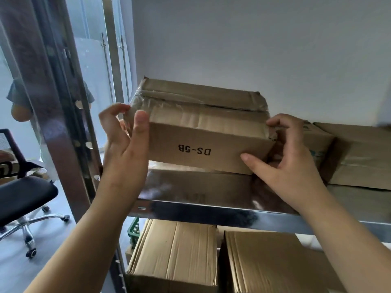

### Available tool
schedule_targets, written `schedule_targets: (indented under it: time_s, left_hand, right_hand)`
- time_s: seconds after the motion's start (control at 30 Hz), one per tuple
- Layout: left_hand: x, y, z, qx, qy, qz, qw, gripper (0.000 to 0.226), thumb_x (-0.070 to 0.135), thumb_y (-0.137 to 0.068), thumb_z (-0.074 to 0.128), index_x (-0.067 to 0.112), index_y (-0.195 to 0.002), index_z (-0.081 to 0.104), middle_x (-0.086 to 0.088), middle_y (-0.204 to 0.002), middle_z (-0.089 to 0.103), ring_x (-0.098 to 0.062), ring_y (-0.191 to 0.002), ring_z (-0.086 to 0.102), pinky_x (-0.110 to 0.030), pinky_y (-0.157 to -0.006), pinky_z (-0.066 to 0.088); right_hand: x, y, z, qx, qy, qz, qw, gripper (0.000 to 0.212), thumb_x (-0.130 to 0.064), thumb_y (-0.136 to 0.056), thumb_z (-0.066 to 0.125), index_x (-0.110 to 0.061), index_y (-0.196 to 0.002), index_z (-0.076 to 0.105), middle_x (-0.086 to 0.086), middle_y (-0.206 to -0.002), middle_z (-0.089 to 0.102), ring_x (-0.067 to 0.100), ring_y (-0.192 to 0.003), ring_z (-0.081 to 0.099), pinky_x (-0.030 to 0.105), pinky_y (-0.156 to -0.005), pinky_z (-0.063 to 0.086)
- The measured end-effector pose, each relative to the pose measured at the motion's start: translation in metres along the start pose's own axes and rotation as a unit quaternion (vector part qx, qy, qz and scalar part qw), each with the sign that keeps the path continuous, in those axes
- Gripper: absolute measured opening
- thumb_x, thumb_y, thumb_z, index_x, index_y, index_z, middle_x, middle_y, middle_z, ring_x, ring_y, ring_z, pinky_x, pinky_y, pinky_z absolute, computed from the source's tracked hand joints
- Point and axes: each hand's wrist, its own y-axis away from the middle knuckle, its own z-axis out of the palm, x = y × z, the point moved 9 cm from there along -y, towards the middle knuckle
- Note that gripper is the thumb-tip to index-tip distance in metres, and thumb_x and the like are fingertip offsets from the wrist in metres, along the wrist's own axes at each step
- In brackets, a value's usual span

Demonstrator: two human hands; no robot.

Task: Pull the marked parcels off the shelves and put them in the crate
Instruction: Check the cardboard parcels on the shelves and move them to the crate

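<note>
- A steel shelving unit (pixel 211 208) is seen across the centre and right of the frame, its lower right end cut off by the frame edge.
- Five cardboard boxes are counted: three on the upper shelf, two on the shelf below at the bottom of the frame.
- At centre frame, one taped parcel (pixel 203 132) is held at both ends, tilted, its near edge raised off the shelf; "DS-5B" is read upside down on its front face.
- A second box (pixel 359 155) at right carries faint teal print, too small to be read.
- An office chair (pixel 23 195) is cut off at lower left.
- The left hand (pixel 124 144) is clasped on the parcel's left end, thumb on the front, fingers curled behind.
- The right hand (pixel 289 161) is clasped on the right end, thumb beneath.
- A sliver of green crate (pixel 134 229) is glimpsed under the shelf, mostly hidden.
</note>
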Motion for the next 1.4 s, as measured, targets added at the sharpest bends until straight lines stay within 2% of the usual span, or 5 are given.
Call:
schedule_targets:
  time_s: [0.37, 0.73, 1.03, 1.27, 1.4]
  left_hand:
    - [-0.004, 0.003, -0.002, 0.024, 0.007, -0.021, 0.999, 0.033, 0.033, -0.104, 0.033, 0.038, -0.134, 0.02, 0.015, -0.097, 0.047, 0.01, -0.081, 0.053, -0.014, -0.069, 0.034]
    - [-0.004, 0.006, -0.001, 0.021, -0.022, -0.002, 1.0, 0.05, 0.018, -0.103, 0.033, 0.043, -0.144, 0.019, 0.026, -0.081, 0.037, 0.031, -0.059, 0.042, 0.002, -0.056, 0.037]
    - [-0.014, -0.004, 0.008, -0.034, -0.133, -0.055, 0.989, 0.083, 0.019, -0.097, 0.047, 0.061, -0.142, -0.009, 0.002, -0.086, 0.055, -0.026, -0.073, 0.061, -0.042, -0.067, 0.055]
    - [-0.019, -0.007, 0.014, -0.08, -0.176, -0.077, 0.978, 0.106, 0.013, -0.092, 0.058, 0.064, -0.137, -0.022, -0.002, -0.089, 0.057, -0.028, -0.065, 0.063, -0.042, -0.055, 0.058]
    - [-0.018, -0.006, 0.016, -0.088, -0.111, -0.078, 0.987, 0.077, 0.026, -0.094, 0.054, 0.062, -0.137, 0.002, 0.003, -0.093, 0.054, -0.023, -0.071, 0.062, -0.029, -0.052, 0.048]
  right_hand:
    - [-0.008, 0.003, -0.006, 0.024, -0.009, -0.028, 0.999, 0.024, -0.056, -0.084, 0.051, -0.051, -0.099, 0.033, -0.026, -0.09, 0.05, 0.001, -0.084, 0.055, 0.01, -0.071, 0.044]
    - [-0.007, 0.004, -0.002, -0.006, -0.034, 0.014, 0.999, 0.094, -0.039, -0.073, 0.074, -0.048, -0.147, 0.016, -0.061, -0.109, 0.038, -0.016, -0.106, 0.055, 0.023, -0.09, 0.048]
    - [0.013, 0.001, 0.003, -0.034, 0.105, 0.075, 0.991, 0.111, -0.024, -0.074, 0.084, -0.061, -0.142, 0.006, -0.02, -0.1, 0.056, 0.001, -0.077, 0.063, 0.013, -0.062, 0.045]
    - [0.016, 0.002, 0.007, -0.052, 0.149, 0.091, 0.983, 0.127, -0.018, -0.073, 0.085, -0.064, -0.141, -0.011, -0.011, -0.093, 0.062, 0.005, -0.067, 0.064, 0.029, -0.062, 0.058]
    - [0.013, 0.0, 0.007, -0.053, 0.137, 0.076, 0.986, 0.111, -0.026, -0.074, 0.084, -0.062, -0.142, 0.004, -0.026, -0.102, 0.052, -0.002, -0.077, 0.061, 0.011, -0.066, 0.05]
